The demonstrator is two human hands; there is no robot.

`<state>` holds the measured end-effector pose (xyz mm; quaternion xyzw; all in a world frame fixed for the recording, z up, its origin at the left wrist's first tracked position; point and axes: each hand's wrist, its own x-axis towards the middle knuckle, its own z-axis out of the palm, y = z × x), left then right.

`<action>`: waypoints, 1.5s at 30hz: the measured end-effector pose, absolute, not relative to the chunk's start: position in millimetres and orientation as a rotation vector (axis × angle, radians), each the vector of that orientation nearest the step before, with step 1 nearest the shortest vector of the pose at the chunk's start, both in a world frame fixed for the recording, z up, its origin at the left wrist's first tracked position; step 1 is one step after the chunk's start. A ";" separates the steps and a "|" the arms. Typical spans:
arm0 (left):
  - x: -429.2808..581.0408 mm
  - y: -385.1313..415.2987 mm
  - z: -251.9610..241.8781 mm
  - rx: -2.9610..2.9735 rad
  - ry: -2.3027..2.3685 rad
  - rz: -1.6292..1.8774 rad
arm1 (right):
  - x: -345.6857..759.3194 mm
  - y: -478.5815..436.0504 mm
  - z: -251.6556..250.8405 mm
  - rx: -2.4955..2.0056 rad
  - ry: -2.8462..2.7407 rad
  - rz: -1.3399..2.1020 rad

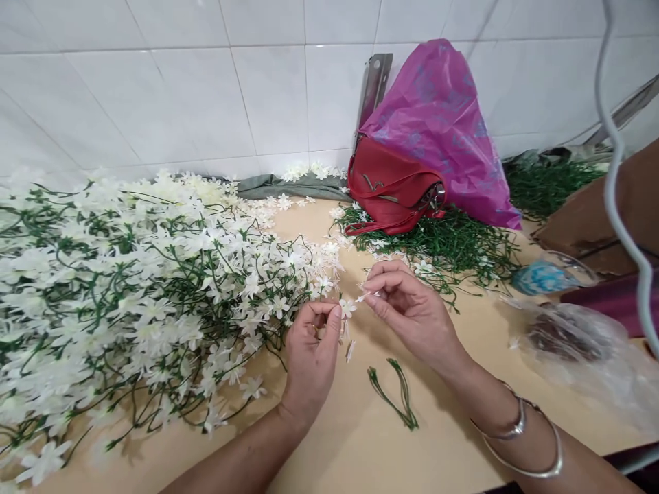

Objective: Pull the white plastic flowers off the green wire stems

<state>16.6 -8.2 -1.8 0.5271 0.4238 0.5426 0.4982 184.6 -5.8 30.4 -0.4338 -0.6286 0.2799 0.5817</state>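
My left hand [310, 350] is curled, its thumb and fingers pinched on a small white artificial flower [347, 307] on a stem. My right hand [406, 305] sits just to the right, its fingertips pinched on a tiny white flower piece [362, 296] close to that flower. A loose white petal piece [350, 350] lies below the flower. A bare green stem sprig [396, 394] lies on the tan table [453, 425] between my forearms. Two bangles [519, 439] circle my right wrist.
A big heap of white flowers on green stems [134, 288] covers the left of the table. Bare green stems [453, 243] lie at the back, under a red bag [391, 185] and a pink plastic bag [443, 116]. Clear plastic bags [571, 339] and a brown box [607, 206] stand right.
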 end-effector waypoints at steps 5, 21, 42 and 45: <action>16.7 -7.2 2.2 1.260 0.988 1.297 | 177.9 -8.7 24.3 -1.022 -1.574 0.627; 14.1 -2.5 1.9 1.186 0.888 1.273 | 172.7 -6.6 13.6 -1.086 -1.652 0.434; 8.5 -2.5 0.9 0.950 0.704 1.392 | 190.5 4.7 19.1 -1.140 -1.406 0.896; 9.4 -1.4 -0.1 0.959 0.686 1.377 | 188.2 2.8 24.0 -1.047 -1.453 1.016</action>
